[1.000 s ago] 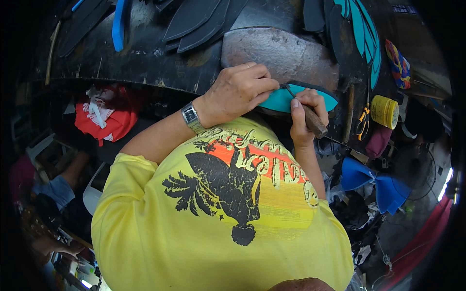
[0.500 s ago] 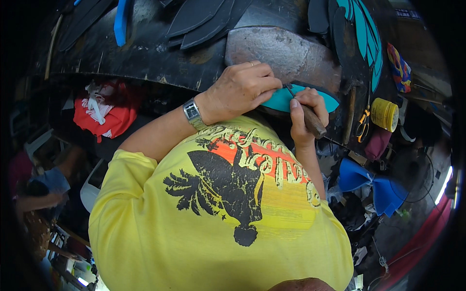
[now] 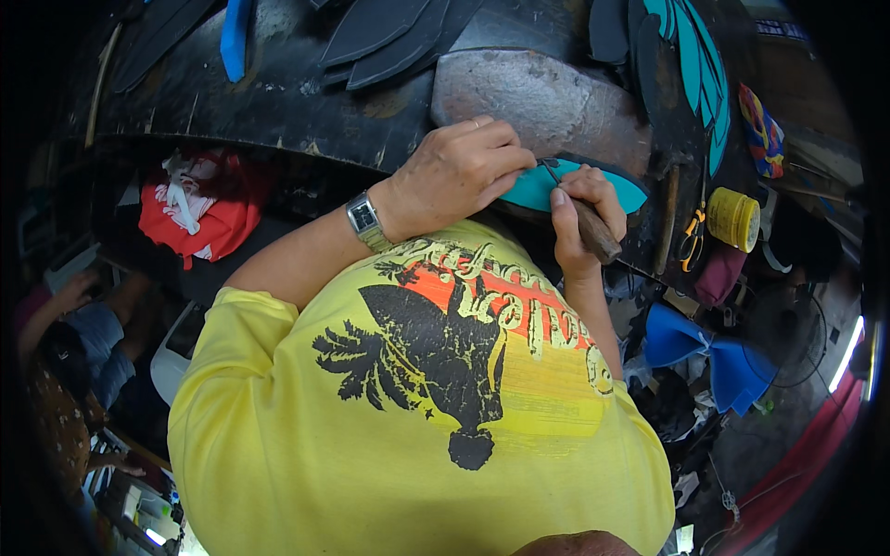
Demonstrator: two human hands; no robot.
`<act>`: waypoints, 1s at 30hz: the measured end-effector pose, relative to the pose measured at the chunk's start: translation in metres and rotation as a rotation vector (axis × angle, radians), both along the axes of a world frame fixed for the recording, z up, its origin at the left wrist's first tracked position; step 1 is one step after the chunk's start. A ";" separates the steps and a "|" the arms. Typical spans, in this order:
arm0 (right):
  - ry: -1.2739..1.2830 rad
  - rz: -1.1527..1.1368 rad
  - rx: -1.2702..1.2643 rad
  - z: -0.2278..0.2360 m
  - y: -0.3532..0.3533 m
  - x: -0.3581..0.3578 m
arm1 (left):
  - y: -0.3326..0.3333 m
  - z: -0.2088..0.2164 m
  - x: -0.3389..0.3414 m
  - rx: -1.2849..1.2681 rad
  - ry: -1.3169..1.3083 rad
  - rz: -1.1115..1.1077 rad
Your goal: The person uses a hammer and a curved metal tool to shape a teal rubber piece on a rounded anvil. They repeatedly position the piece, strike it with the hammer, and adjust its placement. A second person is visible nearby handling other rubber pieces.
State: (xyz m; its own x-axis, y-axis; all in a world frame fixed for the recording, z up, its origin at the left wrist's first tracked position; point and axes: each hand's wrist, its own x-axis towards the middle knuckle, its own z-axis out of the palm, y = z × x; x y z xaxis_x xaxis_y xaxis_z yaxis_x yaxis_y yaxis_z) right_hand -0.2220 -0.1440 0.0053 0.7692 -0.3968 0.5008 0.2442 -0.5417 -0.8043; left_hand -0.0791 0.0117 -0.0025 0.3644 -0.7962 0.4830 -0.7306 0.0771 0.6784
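A teal, sole-shaped piece (image 3: 618,192) with a dark edge lies at the near edge of the workbench. My right hand (image 3: 582,206) is closed around a tool with a wooden handle (image 3: 598,235). Its thin metal shaft (image 3: 553,172) points up and left over the teal surface. My left hand (image 3: 475,167), with a watch (image 3: 364,216) at its wrist, rests at the piece's left end. Its fingers are pressed together close to the tool's tip. What they pinch is mostly hidden, as is the very point of the tool.
A worn, pale slab (image 3: 533,93) lies just beyond my hands. Black cut pieces (image 3: 399,46) and teal ones (image 3: 691,60) lie farther back. A hammer (image 3: 669,208), orange-handled scissors (image 3: 692,239) and a yellow tub (image 3: 733,220) are on the right. A red bag (image 3: 209,218) is at left; another person sits beyond.
My hands and the tool stay nearly in place, with only a tiny shift. At far left, the other person's arm has moved up.
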 end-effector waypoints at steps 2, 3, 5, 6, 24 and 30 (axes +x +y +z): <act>0.022 0.004 -0.037 0.001 0.000 0.001 | 0.000 0.000 -0.001 0.004 0.004 0.001; 0.030 0.014 -0.068 0.001 0.000 0.001 | 0.000 0.000 -0.001 0.006 0.010 0.003; 0.031 0.031 -0.118 0.002 0.001 0.002 | 0.000 0.001 -0.002 0.011 0.013 0.009; 0.039 0.033 -0.128 0.002 0.001 0.002 | 0.000 0.001 -0.002 0.013 0.010 0.013; 0.057 0.053 -0.166 0.004 0.002 0.006 | 0.009 0.010 -0.007 0.120 0.082 0.074; 0.091 0.042 -0.283 0.005 0.007 0.006 | 0.011 0.011 -0.006 0.121 0.113 0.087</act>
